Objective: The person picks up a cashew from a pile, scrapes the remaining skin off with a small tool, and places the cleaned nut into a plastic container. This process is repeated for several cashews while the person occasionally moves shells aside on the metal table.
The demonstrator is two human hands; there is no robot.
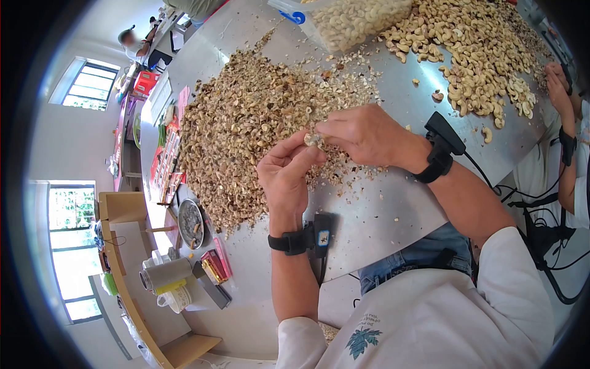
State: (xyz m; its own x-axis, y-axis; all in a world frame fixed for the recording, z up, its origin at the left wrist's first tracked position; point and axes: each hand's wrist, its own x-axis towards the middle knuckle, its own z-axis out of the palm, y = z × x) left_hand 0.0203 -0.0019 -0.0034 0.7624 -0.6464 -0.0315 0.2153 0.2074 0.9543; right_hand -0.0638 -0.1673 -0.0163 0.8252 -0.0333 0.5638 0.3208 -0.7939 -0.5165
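Note:
My left hand (286, 175) pinches a small pale, flaky cashew piece (314, 141) between thumb and fingertips. From the other side, the closed fingertips of my right hand (373, 136) meet the same piece. Both hands are above the near side of a large heap of broken cashew bits (239, 123) with brown skin flakes among them. Paler crumbs lie scattered on the metal table around my fingers. What the inner fingers of each hand do is partly hidden.
A clear plastic tub of cashews (359, 24) stands at the far edge, beside a pile of whole cashews (485, 55). Another person's hands (558, 89) are at the right. On the left are a round metal dish (191, 222) and a roll (167, 274). Cables (491, 190) trail from my wristbands.

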